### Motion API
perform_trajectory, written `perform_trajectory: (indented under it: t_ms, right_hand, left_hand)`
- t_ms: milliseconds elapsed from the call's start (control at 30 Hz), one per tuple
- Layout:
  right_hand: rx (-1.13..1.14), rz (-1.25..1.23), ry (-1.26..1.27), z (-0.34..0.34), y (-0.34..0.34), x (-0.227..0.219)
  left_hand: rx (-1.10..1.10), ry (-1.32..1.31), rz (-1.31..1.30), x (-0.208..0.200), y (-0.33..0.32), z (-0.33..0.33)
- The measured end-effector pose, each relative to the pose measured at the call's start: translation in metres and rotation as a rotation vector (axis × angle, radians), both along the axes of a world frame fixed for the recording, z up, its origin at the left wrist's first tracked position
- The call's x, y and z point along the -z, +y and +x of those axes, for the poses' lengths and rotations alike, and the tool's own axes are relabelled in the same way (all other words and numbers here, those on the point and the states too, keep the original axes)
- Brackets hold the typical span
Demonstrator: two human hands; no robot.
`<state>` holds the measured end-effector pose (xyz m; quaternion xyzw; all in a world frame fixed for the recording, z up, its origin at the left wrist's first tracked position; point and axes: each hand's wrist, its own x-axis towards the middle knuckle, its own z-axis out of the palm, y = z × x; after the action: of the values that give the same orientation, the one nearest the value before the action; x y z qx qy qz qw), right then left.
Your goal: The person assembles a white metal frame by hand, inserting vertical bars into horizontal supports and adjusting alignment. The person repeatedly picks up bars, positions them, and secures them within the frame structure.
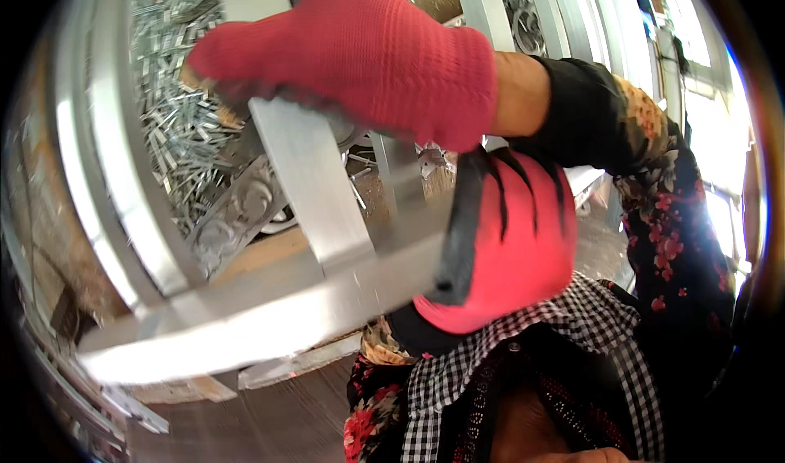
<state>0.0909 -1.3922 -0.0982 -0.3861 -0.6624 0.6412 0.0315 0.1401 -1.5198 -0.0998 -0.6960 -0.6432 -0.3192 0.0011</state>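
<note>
My left hand (511, 242), in a red glove with a black-coated palm, is wrapped around the right end of a long silvery metal bar (245, 344). The bar runs low across the view to the left and is smeared by motion. Above it, my right hand (352, 62), also in a red glove, points left across a flat metal slat (307, 169). Its fingers look stretched out, with one digit apart toward the top edge; the underside is hidden. Near the slat's lower end is the bar; whether they are joined cannot be made out.
Two long metal rails (123, 161) stand at the left. Behind the slat lies a heap of small metal pins (184, 136), beside a flat metal plate with round cut-outs (237, 214). More slats (491, 13) extend toward the upper right. Brown boards (270, 422) show below.
</note>
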Motion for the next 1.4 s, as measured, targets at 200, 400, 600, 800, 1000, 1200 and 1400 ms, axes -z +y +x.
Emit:
perform_trajectory:
  t_ms: [200, 400, 600, 800, 1000, 1200, 1400]
  right_hand:
    - [-0.137, 0.403, 0.047, 0.015, 0.037, 0.017]
    - [0.113, 0.372, 0.068, 0.081, 0.095, -0.085]
    - [0.289, 0.472, 0.484, 0.239, 0.119, -0.216]
    - [0.571, 0.348, 0.54, 0.357, 0.187, -0.246]
    - [0.528, 0.199, 0.315, 0.362, 0.203, -0.176]
    - [0.334, 0.39, 0.272, 0.29, 0.189, -0.187]
    - [0.144, 0.252, 0.11, 0.21, 0.172, -0.224]
  left_hand:
    - [0.069, 0.04, -0.136, -0.031, 0.014, -0.001]
    - [0.04, 0.067, -0.049, -0.051, 0.042, 0.014]
    - [-0.112, 0.146, -0.077, -0.081, 0.041, 0.013]
    - [-0.24, 0.193, -0.037, -0.109, 0.0, -0.044]
    - [-0.215, 0.178, -0.001, -0.158, 0.045, -0.042]
    - [-0.231, 0.281, 0.052, -0.137, 0.069, -0.028]
    - [-0.183, 0.229, -0.015, -0.153, 0.08, -0.024]
